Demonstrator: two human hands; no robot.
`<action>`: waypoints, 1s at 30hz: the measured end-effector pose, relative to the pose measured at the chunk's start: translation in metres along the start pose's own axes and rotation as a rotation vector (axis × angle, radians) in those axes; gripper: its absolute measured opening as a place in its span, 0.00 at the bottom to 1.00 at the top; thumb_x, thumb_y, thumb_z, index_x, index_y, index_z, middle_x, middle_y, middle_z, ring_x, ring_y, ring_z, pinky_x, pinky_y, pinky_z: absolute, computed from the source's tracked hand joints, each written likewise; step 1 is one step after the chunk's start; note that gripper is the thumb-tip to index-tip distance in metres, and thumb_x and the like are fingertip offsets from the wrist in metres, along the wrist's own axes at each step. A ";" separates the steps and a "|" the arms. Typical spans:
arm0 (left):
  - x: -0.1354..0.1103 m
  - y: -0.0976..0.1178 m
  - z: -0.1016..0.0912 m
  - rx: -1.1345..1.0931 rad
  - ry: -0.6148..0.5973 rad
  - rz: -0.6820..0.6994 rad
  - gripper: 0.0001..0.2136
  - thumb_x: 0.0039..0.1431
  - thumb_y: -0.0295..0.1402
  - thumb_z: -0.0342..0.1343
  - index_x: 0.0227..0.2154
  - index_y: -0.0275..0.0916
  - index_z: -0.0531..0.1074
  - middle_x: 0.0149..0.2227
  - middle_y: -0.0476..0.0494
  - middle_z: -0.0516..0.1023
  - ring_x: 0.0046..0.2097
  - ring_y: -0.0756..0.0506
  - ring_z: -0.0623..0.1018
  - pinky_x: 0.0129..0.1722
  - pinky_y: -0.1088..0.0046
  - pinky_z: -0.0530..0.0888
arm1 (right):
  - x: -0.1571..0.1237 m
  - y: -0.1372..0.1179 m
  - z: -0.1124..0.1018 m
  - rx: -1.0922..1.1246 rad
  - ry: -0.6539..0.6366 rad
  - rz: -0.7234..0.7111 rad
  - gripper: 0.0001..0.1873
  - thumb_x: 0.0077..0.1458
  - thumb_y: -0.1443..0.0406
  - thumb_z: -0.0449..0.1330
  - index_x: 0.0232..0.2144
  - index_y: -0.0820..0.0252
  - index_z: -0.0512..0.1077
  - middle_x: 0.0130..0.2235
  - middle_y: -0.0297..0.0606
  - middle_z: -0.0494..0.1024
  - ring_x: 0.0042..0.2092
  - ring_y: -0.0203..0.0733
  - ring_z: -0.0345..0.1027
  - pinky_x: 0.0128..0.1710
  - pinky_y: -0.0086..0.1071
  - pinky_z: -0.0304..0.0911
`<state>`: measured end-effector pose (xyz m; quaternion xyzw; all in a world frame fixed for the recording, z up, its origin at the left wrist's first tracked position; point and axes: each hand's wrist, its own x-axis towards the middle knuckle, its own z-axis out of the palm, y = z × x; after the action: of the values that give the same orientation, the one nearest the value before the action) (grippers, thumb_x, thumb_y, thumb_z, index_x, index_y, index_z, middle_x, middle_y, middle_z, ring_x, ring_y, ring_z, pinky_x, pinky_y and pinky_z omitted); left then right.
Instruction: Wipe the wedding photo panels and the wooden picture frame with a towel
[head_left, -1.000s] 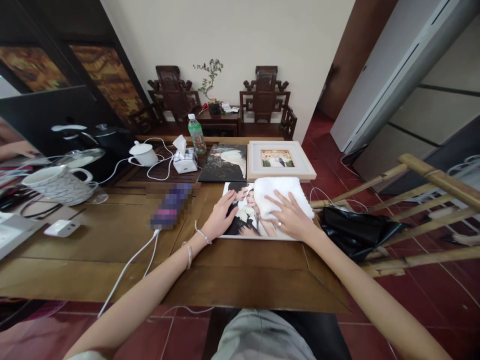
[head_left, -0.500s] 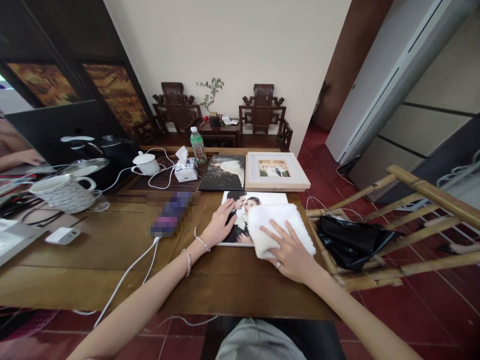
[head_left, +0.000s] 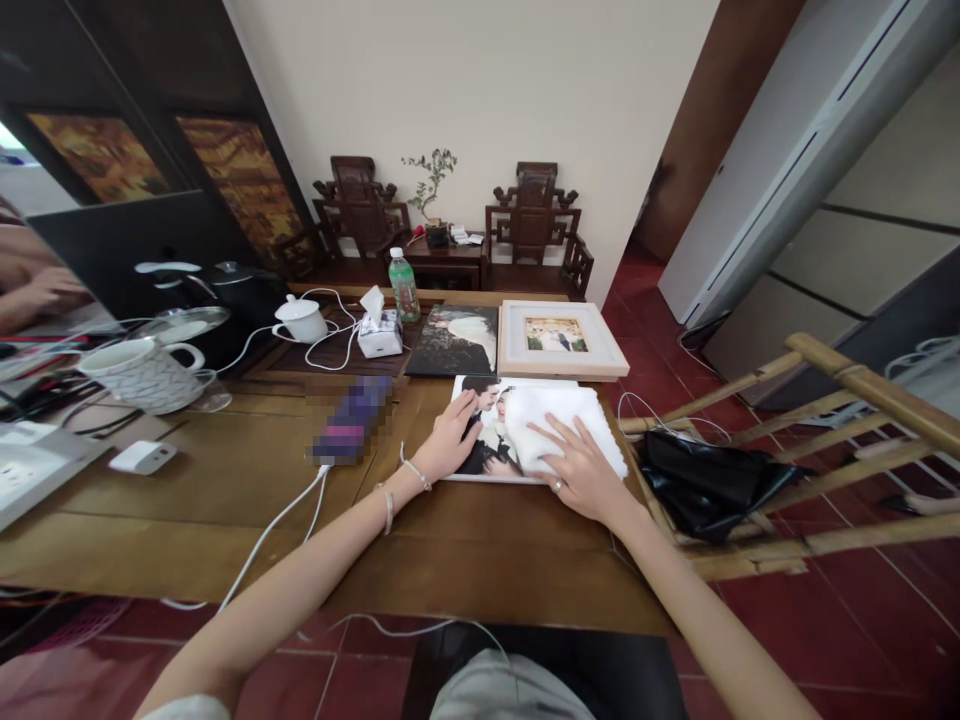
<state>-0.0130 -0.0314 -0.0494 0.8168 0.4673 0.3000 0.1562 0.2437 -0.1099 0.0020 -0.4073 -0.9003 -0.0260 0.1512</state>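
Observation:
A glossy photo panel [head_left: 491, 447] of a couple lies flat on the wooden table in front of me. My left hand [head_left: 452, 438] rests on its left part, fingers stretched out and holding nothing. A fluffy white cloth [head_left: 536, 405] covers much of the right part. My right hand [head_left: 581, 470] holds this cloth against the panel, its fingers spread over the top and its thumb side partly hidden. Just behind lie a dark photo panel [head_left: 455, 345] and a light wooden picture frame [head_left: 592, 362], side by side.
Left of the panel lies a blurred-out phone [head_left: 352, 420] with a white cable. A tissue box [head_left: 381, 338], green bottle [head_left: 403, 287], lidded cup [head_left: 300, 320] and patterned mug [head_left: 142, 375] stand farther back. A bamboo chair [head_left: 847, 375] with a black bag [head_left: 697, 485] is at right. Another person's hand [head_left: 56, 290] shows far left.
My right hand and the white cloth have moved slightly away from me, up the panel. The cloth's near edge no longer hangs past the panel's front. My left hand stays on the panel.

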 end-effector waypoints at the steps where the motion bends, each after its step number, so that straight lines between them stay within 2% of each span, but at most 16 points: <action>1: 0.000 -0.001 0.000 -0.002 0.001 -0.003 0.23 0.66 0.38 0.43 0.61 0.35 0.58 0.65 0.31 0.57 0.67 0.39 0.55 0.64 0.53 0.57 | 0.001 0.001 0.000 -0.005 -0.001 0.000 0.12 0.61 0.65 0.53 0.39 0.57 0.77 0.63 0.41 0.63 0.66 0.58 0.47 0.60 0.65 0.44; 8: 0.002 -0.002 0.001 -0.009 0.000 0.000 0.23 0.65 0.38 0.43 0.60 0.34 0.60 0.65 0.31 0.57 0.67 0.38 0.56 0.64 0.52 0.56 | 0.000 -0.001 -0.001 -0.036 -0.014 -0.002 0.13 0.62 0.63 0.52 0.41 0.58 0.77 0.63 0.41 0.62 0.66 0.59 0.48 0.61 0.63 0.44; 14: 0.000 -0.002 -0.001 -0.031 0.014 0.031 0.23 0.65 0.38 0.44 0.60 0.35 0.60 0.64 0.31 0.60 0.66 0.39 0.57 0.64 0.53 0.57 | -0.026 -0.039 -0.002 -0.016 -0.035 -0.077 0.11 0.60 0.63 0.55 0.34 0.56 0.79 0.64 0.40 0.61 0.66 0.60 0.45 0.61 0.64 0.43; 16: 0.000 -0.002 -0.002 -0.031 0.015 0.055 0.22 0.64 0.37 0.44 0.59 0.35 0.61 0.64 0.32 0.60 0.66 0.39 0.58 0.64 0.54 0.56 | -0.028 -0.045 -0.005 0.007 -0.061 -0.107 0.11 0.60 0.63 0.55 0.34 0.55 0.79 0.64 0.39 0.61 0.66 0.60 0.46 0.61 0.64 0.44; 19: 0.000 -0.002 -0.003 -0.031 0.018 0.060 0.22 0.64 0.37 0.45 0.59 0.35 0.62 0.64 0.32 0.60 0.66 0.39 0.58 0.64 0.54 0.56 | -0.013 -0.031 -0.010 0.041 -0.086 -0.077 0.14 0.62 0.62 0.53 0.41 0.56 0.78 0.62 0.43 0.64 0.65 0.56 0.50 0.61 0.60 0.48; 25: -0.001 0.001 -0.004 -0.023 0.021 0.052 0.22 0.65 0.38 0.44 0.58 0.33 0.62 0.64 0.31 0.59 0.66 0.39 0.58 0.65 0.56 0.56 | 0.040 0.027 -0.007 -0.015 -0.071 0.075 0.18 0.64 0.60 0.51 0.47 0.61 0.75 0.58 0.52 0.69 0.64 0.57 0.54 0.60 0.59 0.49; 27: -0.002 0.002 -0.004 -0.023 0.025 0.044 0.22 0.65 0.38 0.44 0.58 0.34 0.62 0.64 0.32 0.60 0.66 0.39 0.58 0.65 0.55 0.56 | 0.045 0.032 -0.004 -0.031 -0.051 0.077 0.18 0.64 0.60 0.51 0.48 0.61 0.75 0.59 0.50 0.68 0.64 0.57 0.52 0.60 0.60 0.48; 30: -0.002 0.002 -0.004 -0.026 0.030 0.039 0.22 0.65 0.38 0.44 0.59 0.34 0.62 0.64 0.32 0.60 0.66 0.39 0.58 0.65 0.55 0.56 | 0.034 0.022 -0.001 -0.032 -0.036 0.044 0.15 0.63 0.61 0.52 0.45 0.57 0.76 0.62 0.44 0.65 0.66 0.59 0.48 0.60 0.64 0.45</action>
<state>-0.0149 -0.0345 -0.0453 0.8191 0.4495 0.3213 0.1541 0.2392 -0.0713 0.0115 -0.4298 -0.8932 -0.0295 0.1288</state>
